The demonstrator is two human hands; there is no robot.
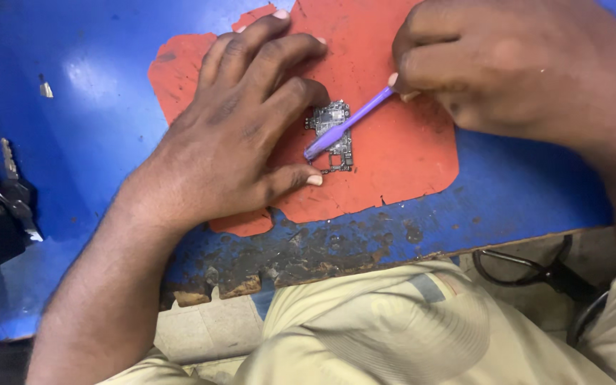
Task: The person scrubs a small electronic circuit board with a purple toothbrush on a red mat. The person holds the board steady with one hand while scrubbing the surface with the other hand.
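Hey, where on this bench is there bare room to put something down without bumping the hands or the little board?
Free: the blue table left of the orange mat, between the mat and the keys; also the mat's lower right corner. Crowded: mid-mat, where the left hand pins the circuit board and the right hand works a purple tool. The front edge is grimy.

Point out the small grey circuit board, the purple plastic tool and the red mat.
small grey circuit board [334, 114], head view, upper part beside the tool.
purple plastic tool [354, 117], head view, mid-shaft.
red mat [401, 153], head view, bare area right of the board.
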